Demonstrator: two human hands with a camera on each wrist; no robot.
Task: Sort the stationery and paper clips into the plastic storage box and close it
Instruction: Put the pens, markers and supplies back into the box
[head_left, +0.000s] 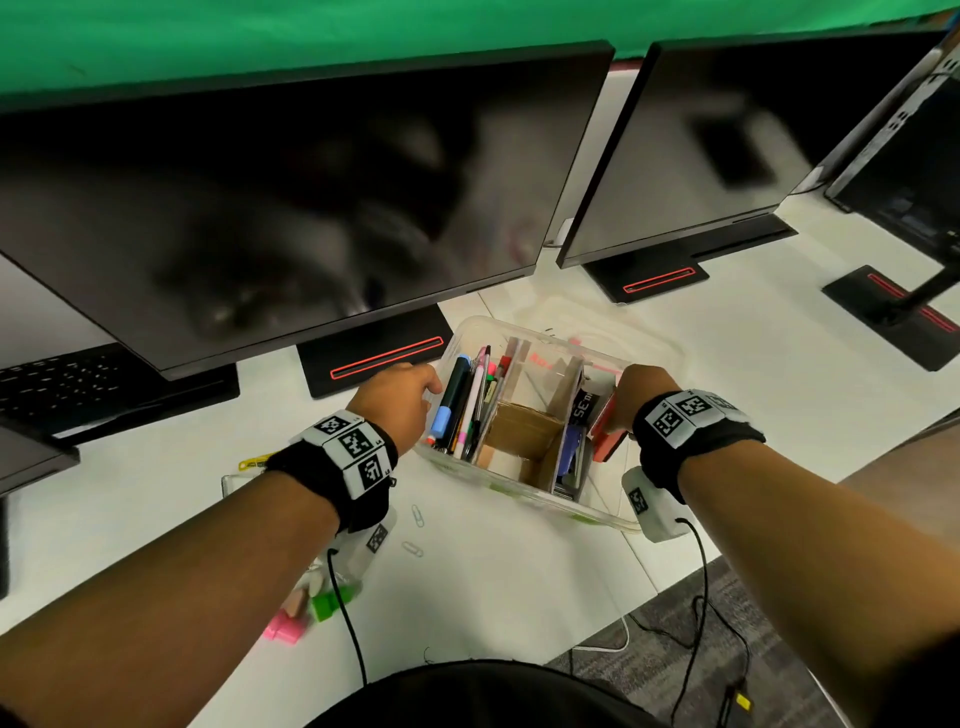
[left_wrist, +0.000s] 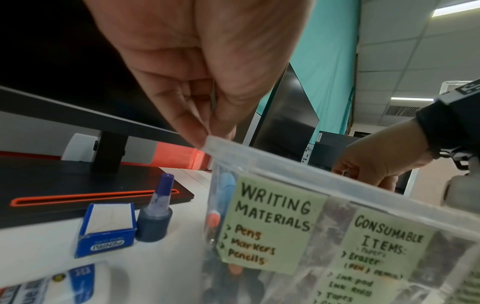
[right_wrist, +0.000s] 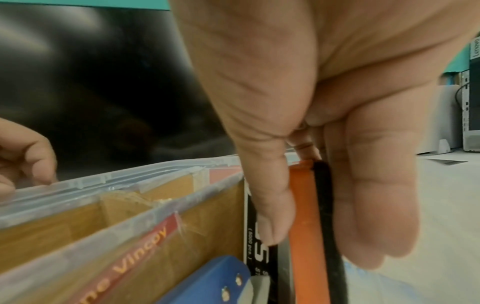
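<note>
A clear plastic storage box (head_left: 524, 496) with cardboard dividers stands open on the white desk. Pens and markers (head_left: 462, 400) fill its left compartment. My left hand (head_left: 428, 392) pinches the box's left rim (left_wrist: 285, 170) at the corner, thumb against fingers (left_wrist: 200, 133). My right hand (head_left: 626, 402) grips a flat orange and black pad (right_wrist: 302, 205) that stands upright in the right compartment, thumb on one face and fingers on the other. Two loose paper clips (head_left: 417, 515) lie on the desk in front of the box. A clear lid (head_left: 654, 343) lies behind the box.
A blue paper clip carton (left_wrist: 106, 228) and an ink bottle (left_wrist: 155, 211) stand left of the box. Pink (head_left: 283, 630) and green (head_left: 330, 605) items lie near the desk's front edge. Monitors (head_left: 291, 208) and their bases (head_left: 379, 353) crowd the back. A blue stapler (right_wrist: 215, 281) sits in the box.
</note>
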